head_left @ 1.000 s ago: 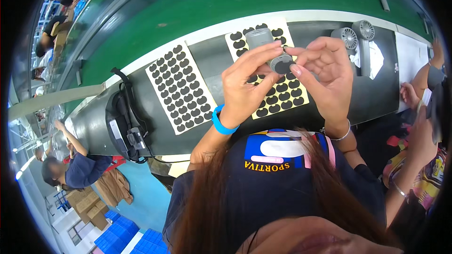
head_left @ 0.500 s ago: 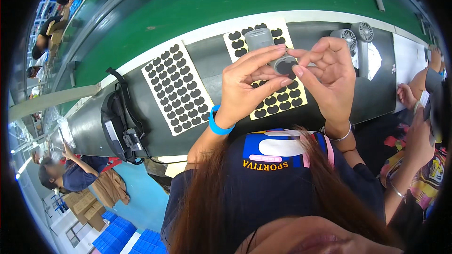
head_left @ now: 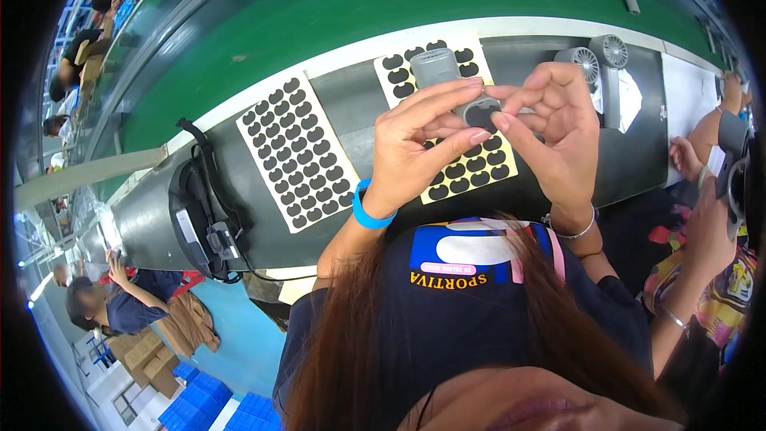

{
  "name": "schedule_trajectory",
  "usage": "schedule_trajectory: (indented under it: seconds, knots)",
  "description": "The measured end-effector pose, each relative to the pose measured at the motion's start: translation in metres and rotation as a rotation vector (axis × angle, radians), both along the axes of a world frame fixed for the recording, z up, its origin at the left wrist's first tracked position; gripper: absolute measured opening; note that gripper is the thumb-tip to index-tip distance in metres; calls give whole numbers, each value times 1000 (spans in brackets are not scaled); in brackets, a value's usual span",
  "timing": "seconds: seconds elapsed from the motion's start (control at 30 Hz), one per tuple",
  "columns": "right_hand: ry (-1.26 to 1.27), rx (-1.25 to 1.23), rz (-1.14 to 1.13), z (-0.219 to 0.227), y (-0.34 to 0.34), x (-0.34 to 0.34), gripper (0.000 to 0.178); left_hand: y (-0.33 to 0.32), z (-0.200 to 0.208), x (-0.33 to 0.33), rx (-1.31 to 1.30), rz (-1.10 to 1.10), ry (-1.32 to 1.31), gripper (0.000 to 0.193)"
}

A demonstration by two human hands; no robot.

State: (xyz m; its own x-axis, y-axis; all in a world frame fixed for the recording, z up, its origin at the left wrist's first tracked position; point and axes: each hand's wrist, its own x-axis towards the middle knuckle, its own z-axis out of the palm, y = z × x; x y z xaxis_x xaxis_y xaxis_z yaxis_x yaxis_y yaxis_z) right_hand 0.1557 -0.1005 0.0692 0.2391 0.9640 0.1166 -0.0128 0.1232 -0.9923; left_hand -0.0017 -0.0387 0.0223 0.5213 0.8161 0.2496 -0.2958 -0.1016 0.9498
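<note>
While the left hand's grip [head_left: 403, 144] clasps it, the round grey part [head_left: 481, 116] looks dark across its face.

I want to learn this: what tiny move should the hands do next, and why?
Perhaps the right hand should press the dark patch gently, because its thumb sits at the patch's edge while the left hand holds the grey round piece.

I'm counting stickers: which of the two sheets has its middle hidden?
The right-hand sheet: the left hand and round part block its middle; the left-hand sheet's middle shows.
</note>
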Motion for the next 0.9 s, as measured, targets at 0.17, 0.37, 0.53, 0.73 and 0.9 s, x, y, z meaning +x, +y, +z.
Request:
schedule_trajectory:
  seconds: [0.17,0.37,0.53,0.73,0.9]
  knots:
    - [-22,-4,-1,1,-1,0,37,0,0,1,-10,-2,-8,40]
    - [-36,8,1,1,-2,-1,37,-1,0,0,-3,-4,-12,38]
    - [-68,-9,-10,4,-3,-1,37,-2,1,0,8,-3,-6,37]
    - [-145,-30,-32,8,-3,-4,38,-2,1,2,5,1,-18,36]
    - [-331,-1,-40,9,-8,-3,37,-5,-1,4,-18,17,-26,36]
